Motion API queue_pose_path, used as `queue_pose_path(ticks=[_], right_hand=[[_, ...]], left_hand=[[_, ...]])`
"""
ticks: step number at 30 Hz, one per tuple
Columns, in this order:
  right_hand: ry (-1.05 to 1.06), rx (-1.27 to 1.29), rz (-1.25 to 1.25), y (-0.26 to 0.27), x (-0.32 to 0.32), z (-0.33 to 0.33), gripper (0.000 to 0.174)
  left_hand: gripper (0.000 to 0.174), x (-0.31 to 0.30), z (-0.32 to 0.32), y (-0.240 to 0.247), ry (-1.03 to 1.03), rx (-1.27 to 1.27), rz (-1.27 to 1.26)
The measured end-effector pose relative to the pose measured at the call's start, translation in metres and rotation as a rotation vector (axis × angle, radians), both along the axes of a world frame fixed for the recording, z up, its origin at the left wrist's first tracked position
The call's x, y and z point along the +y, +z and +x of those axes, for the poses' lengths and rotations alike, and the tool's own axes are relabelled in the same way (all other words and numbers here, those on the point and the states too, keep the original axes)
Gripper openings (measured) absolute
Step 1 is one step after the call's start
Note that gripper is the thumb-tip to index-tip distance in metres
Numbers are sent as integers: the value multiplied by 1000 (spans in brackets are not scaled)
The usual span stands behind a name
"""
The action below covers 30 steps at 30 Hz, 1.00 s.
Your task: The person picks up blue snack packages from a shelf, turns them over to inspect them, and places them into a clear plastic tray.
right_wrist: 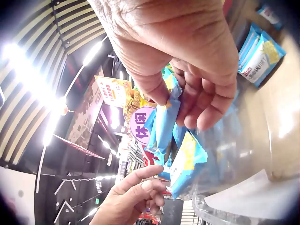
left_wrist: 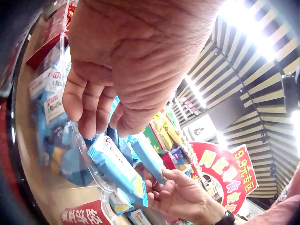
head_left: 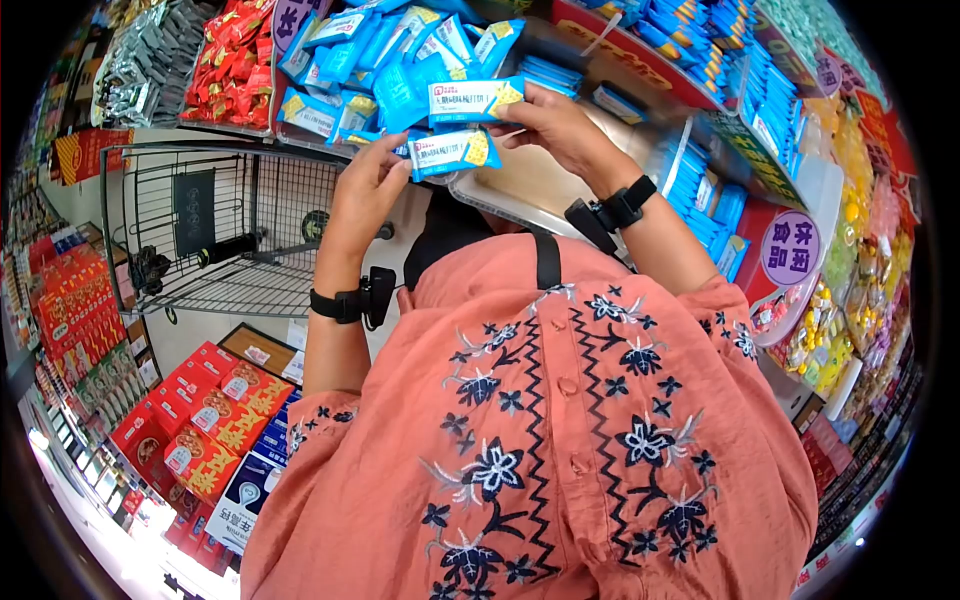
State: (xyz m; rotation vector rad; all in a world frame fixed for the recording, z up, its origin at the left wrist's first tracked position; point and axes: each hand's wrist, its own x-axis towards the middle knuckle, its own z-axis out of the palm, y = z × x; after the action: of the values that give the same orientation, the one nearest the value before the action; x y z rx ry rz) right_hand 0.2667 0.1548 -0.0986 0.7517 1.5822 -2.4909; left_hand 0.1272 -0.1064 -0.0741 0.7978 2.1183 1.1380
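My right hand (head_left: 565, 130) pinches the right end of a blue-and-white snack packet (head_left: 475, 100) between thumb and fingers; the right wrist view shows the thumb on its end. Just below it lies a second blue packet (head_left: 455, 152) with a yellow patterned end, over the front rim of the display bin. My left hand (head_left: 370, 185) is beside this second packet, its fingers loosely bent and fingertips right at the packet's left end. In the left wrist view, the second packet (left_wrist: 117, 166) lies below the left hand's fingertips. Behind both is a heap of similar packets (head_left: 400, 50).
Red-wrapped snacks (head_left: 230, 70) fill the bin to the left. On the right are a pale bin floor (head_left: 530, 180) and more blue packets (head_left: 700, 200). A wire shopping cart (head_left: 230, 230) stands at the left, with red boxes (head_left: 210, 410) nearer me.
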Motion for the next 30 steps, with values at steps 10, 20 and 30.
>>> queue_pose_path(ticks=[10,20,30], right_hand=[[-47,4,-56,-1,1,-1,31],[-74,-14,-61,-5,2,1,30],[54,-28,144,-7,-14,-20,38]], left_hand=[[44,2,1,0,-12,-61,-23],[42,5,3,4,3,-26,-57],[40,4,3,-3,0,-54,-24]])
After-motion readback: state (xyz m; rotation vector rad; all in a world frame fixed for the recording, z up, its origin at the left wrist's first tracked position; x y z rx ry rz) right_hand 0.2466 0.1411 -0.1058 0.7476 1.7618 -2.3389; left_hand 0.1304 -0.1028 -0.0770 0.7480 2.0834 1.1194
